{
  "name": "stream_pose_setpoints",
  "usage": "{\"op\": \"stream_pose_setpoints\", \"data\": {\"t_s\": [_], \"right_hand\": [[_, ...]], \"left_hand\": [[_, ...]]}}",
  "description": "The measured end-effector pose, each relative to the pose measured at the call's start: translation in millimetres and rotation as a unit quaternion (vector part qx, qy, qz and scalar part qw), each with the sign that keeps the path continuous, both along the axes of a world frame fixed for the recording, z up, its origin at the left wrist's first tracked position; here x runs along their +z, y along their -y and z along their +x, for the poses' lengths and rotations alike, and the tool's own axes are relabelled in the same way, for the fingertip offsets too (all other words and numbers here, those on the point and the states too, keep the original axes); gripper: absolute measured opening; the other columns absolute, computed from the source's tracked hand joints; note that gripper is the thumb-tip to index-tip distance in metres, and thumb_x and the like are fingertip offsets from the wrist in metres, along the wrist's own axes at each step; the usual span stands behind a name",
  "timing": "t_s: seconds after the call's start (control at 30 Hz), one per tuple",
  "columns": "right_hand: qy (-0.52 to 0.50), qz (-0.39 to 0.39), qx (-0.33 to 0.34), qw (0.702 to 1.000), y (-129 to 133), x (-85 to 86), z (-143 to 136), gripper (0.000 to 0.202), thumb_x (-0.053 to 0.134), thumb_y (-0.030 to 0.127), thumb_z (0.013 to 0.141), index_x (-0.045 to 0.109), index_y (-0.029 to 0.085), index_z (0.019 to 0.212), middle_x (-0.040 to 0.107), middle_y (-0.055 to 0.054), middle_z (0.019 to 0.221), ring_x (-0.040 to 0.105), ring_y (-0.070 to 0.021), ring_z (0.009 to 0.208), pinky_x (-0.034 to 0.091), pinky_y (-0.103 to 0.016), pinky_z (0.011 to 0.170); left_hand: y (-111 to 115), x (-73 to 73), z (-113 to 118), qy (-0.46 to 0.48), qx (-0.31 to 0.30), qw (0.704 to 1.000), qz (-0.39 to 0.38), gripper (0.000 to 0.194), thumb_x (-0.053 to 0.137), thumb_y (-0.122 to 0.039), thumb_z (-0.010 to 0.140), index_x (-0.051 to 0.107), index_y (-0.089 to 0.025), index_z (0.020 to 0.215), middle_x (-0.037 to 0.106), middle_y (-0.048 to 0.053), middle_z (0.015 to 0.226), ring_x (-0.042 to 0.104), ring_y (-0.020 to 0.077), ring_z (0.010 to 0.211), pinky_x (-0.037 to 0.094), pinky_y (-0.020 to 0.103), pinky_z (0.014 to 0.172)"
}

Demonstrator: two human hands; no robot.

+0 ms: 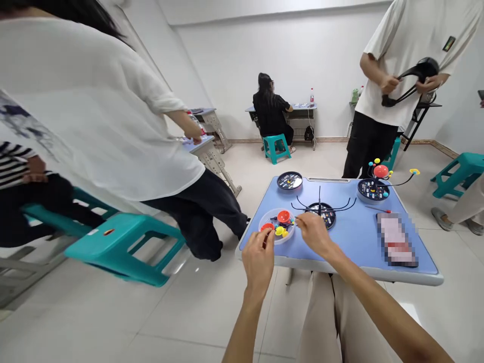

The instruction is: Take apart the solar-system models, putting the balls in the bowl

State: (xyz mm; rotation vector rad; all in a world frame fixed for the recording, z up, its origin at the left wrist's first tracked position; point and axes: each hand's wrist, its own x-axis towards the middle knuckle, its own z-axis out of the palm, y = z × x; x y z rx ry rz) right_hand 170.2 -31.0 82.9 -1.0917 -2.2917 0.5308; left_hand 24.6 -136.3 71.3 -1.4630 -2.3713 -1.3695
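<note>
A round clear tray (278,241) on the blue desk holds red half-shells (283,217), yellow pieces (280,231) and small dark parts. My left hand (260,252) is at the tray's near edge, its fingertips pinched together; what they hold is too small to name. At the tray's right side is my right hand (312,231), fingers closed, with any small part between them not clear. Just beyond it stands a round black base (328,217) with thin curved black arms spreading from its middle.
A model with a red ball (380,172) stands at the desk's back right, a black disc (289,181) at the back left. A screwdriver (379,209) and a blurred phone (397,239) lie right. People stand nearby left and right; a teal stool (124,242) is left.
</note>
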Motion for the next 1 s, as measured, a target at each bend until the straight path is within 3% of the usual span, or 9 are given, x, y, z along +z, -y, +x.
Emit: {"op": "stream_pose_setpoints", "data": {"t_s": [0.17, 0.37, 0.47, 0.6, 0.67, 0.77, 0.87, 1.0], "right_hand": [[0.183, 0.012, 0.039, 0.982, -5, 9.1, -41, 0.023, 0.045, 0.016, 0.094, 0.068, 0.015, 0.097, 0.072, -0.012, 0.093, 0.066, -0.0202, 0.085, 0.040, -0.026, 0.068], [0.209, 0.033, 0.073, 0.975, -8, 9.0, -42, 0.024, 0.047, 0.026, 0.097, 0.066, 0.015, 0.108, 0.069, -0.014, 0.103, 0.066, -0.0217, 0.094, 0.045, -0.028, 0.074], [0.163, 0.046, 0.060, 0.984, -16, 24.0, -20, 0.026, 0.045, 0.027, 0.099, 0.068, 0.016, 0.103, 0.067, -0.011, 0.103, 0.065, -0.0187, 0.092, 0.045, -0.027, 0.075], [0.110, 0.101, -0.044, 0.988, -43, 49.6, 28, 0.022, 0.049, 0.021, 0.096, 0.069, 0.017, 0.104, 0.068, -0.008, 0.105, 0.059, -0.0194, 0.100, 0.042, -0.028, 0.080], [0.145, 0.108, -0.057, 0.982, -57, 55.2, 45, 0.021, 0.053, 0.018, 0.092, 0.070, 0.017, 0.104, 0.070, -0.009, 0.103, 0.056, -0.0221, 0.103, 0.041, -0.030, 0.080], [0.237, 0.085, -0.018, 0.968, -69, 51.5, 51, 0.021, 0.057, 0.016, 0.086, 0.071, 0.015, 0.102, 0.071, -0.010, 0.101, 0.056, -0.0244, 0.101, 0.040, -0.032, 0.080], [0.308, 0.068, 0.019, 0.949, -72, 42.1, 42, 0.020, 0.057, 0.016, 0.085, 0.072, 0.014, 0.098, 0.071, -0.013, 0.102, 0.057, -0.0263, 0.104, 0.039, -0.034, 0.083], [0.336, 0.045, 0.021, 0.941, -74, 35.7, 33, 0.021, 0.056, 0.017, 0.085, 0.072, 0.012, 0.097, 0.071, -0.016, 0.100, 0.060, -0.0266, 0.103, 0.039, -0.035, 0.084]], "left_hand": [[-42, -15.8, -14, -0.097, 0.010, 0.986, -0.132, 0.029, 0.050, -0.025, 0.089, 0.072, -0.016, 0.106, 0.066, 0.009, 0.088, 0.063, 0.0208, 0.078, 0.046, 0.030, 0.070], [-42, -13.4, -13, -0.126, 0.022, 0.984, -0.124, 0.033, 0.049, -0.027, 0.090, 0.069, -0.015, 0.114, 0.065, 0.010, 0.093, 0.063, 0.0215, 0.078, 0.046, 0.031, 0.067], [-37, -13.4, 3, -0.099, 0.013, 0.994, -0.042, 0.032, 0.047, -0.031, 0.092, 0.071, -0.015, 0.107, 0.067, 0.010, 0.094, 0.062, 0.0199, 0.075, 0.047, 0.031, 0.069], [-42, -19.6, 45, 0.004, -0.084, 0.995, 0.053, 0.028, 0.049, -0.033, 0.092, 0.072, -0.019, 0.096, 0.071, 0.006, 0.089, 0.062, 0.0161, 0.073, 0.049, 0.029, 0.071], [-55, -22.9, 67, 0.051, -0.121, 0.990, 0.046, 0.025, 0.050, -0.030, 0.091, 0.072, -0.019, 0.095, 0.072, 0.005, 0.087, 0.062, 0.0161, 0.073, 0.048, 0.028, 0.070], [-83, -25.8, 87, 0.103, -0.133, 0.986, -0.004, 0.027, 0.052, -0.024, 0.088, 0.071, -0.016, 0.105, 0.073, 0.008, 0.086, 0.063, 0.0179, 0.073, 0.048, 0.031, 0.073], [-108, -25.8, 94, 0.122, -0.129, 0.982, -0.056, 0.033, 0.052, -0.022, 0.086, 0.068, -0.013, 0.114, 0.073, 0.009, 0.081, 0.065, 0.0205, 0.072, 0.047, 0.032, 0.072], [-121, -25.4, 95, 0.112, -0.124, 0.983, -0.073, 0.035, 0.047, -0.020, 0.086, 0.069, -0.015, 0.113, 0.073, 0.009, 0.079, 0.066, 0.0220, 0.072, 0.044, 0.031, 0.070]]}}
